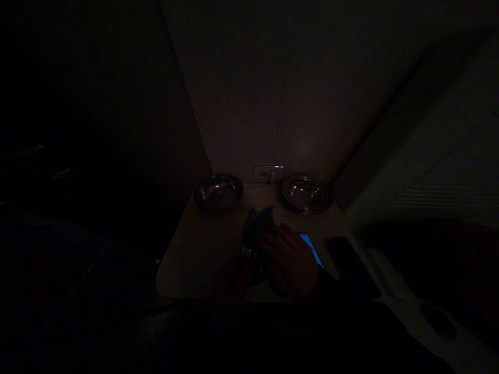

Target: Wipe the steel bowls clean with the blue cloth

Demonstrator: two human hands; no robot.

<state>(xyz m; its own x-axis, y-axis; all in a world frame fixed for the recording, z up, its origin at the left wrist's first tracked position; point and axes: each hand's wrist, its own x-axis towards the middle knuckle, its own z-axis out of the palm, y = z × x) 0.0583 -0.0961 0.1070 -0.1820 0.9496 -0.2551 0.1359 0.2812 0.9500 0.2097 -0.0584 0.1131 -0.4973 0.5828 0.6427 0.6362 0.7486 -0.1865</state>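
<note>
In very dim light, my right hand [290, 259] presses a bluish-green cloth [260, 222] with its fingers. The cloth lies against a shiny, dark metal-looking object [250, 253], whose kind I cannot make out. Close below it, at the table's front edge, is my left hand [234, 283], its fingers curled around the lower side of that object. Much of the object is hidden by both hands and by shadow.
A steel bowl [219, 192] stands at the back left of the small wooden table [191, 244]. Stacked steel bowls or plates [306, 195] are at the back right. A lit phone [312, 250] and a dark flat object [351, 265] lie right. Behind is a wall socket [268, 173].
</note>
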